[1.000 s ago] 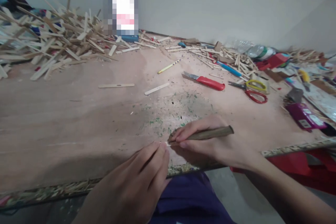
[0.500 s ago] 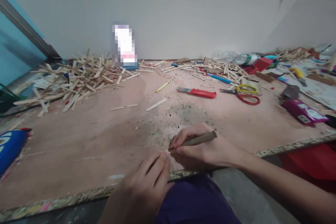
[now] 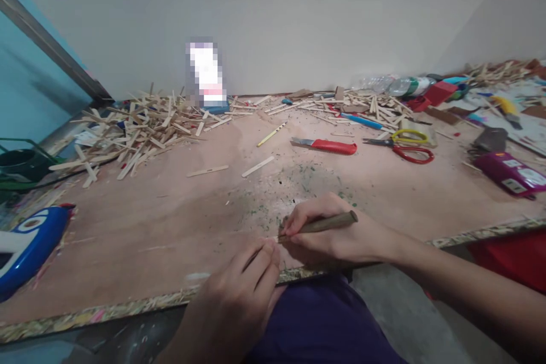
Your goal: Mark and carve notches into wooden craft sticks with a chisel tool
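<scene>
My right hand [image 3: 324, 230] is closed in a pen-like grip around a brown rod-shaped tool [image 3: 330, 222], its rear end sticking out over the thumb side. The tool's tip is near the table's front edge and mostly covered by my fingers. Close against it, my left hand [image 3: 245, 278] is pinched, fingertips pressed together on a small pale piece of stick [image 3: 275, 239] that shows only as a sliver. The tool's tip meets or nearly meets that piece; exact contact is hidden.
A red-handled knife [image 3: 333, 146], scissors [image 3: 405, 145], a yellow pencil-like stick [image 3: 272, 135] and two loose craft sticks [image 3: 258, 166] lie beyond my hands. A big pile of sticks [image 3: 145, 125] is at back left, near a lit phone [image 3: 208, 71]. A purple packet [image 3: 507, 172] sits right.
The view has shifted slightly left, so the table things appear further right. My hands keep the same grips, with only slight movement at the fingertips.
</scene>
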{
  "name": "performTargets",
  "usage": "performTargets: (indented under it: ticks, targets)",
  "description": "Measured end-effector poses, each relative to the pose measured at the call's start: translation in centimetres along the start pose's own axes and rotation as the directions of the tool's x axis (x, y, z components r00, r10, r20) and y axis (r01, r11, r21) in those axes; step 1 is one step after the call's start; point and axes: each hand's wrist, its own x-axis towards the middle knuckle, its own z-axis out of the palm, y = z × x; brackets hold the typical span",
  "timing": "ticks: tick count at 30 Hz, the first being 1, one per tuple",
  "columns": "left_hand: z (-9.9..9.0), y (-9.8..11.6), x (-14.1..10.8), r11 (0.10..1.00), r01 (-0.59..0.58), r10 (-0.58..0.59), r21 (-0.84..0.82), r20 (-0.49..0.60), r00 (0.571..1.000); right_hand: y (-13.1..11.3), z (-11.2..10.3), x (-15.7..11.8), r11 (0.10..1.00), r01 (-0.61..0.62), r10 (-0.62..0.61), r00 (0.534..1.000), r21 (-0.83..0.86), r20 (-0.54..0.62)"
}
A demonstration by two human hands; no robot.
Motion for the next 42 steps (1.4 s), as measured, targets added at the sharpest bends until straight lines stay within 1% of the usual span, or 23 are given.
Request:
performTargets:
  ticks: [5, 9, 16, 23, 29, 36, 42]
  targets:
    - [-0.8, 0.0, 1.0, 1.0, -0.001, 0.001, -0.011, 0.023, 1.0, 0.0, -0.2, -0.2, 1.0, -0.021, 0.021, 1.0, -0.003, -0.003]
    - [-1.2, -0.1, 1.2, 1.0, -0.003, 0.004, -0.021, 0.044, 0.999, 0.1, -0.4, -0.4, 1.0, -0.025, 0.025, 1.0, 0.001, -0.013]
    - [-1.2, -0.2, 1.0, 0.999, -0.031, 0.031, -0.024, 0.009, 0.999, 0.0, -0.5, -0.6, 1.0, -0.012, 0.012, 1.0, 0.005, -0.014]
    - [-1.5, -0.1, 0.8, 1.0, -0.006, 0.006, -0.007, -0.004, 1.0, 0.0, -0.5, -0.4, 0.999, 0.041, -0.041, 0.999, 0.002, -0.023]
    - [-1.4, -0.1, 0.6, 1.0, 0.008, -0.008, -0.005, -0.011, 1.0, -0.1, -0.4, -0.4, 0.999, 0.054, -0.054, 0.998, -0.005, -0.042]
    - [-1.4, 0.0, 0.6, 1.0, 0.029, -0.029, -0.004, 0.006, 1.0, -0.4, -0.3, -0.5, 1.0, 0.025, -0.024, 0.998, 0.008, -0.058]
    - [-1.2, 0.2, 0.4, 0.999, 0.032, -0.032, 0.001, -0.006, 0.999, -0.8, -0.5, -1.2, 0.999, -0.035, 0.036, 0.994, 0.013, -0.107]
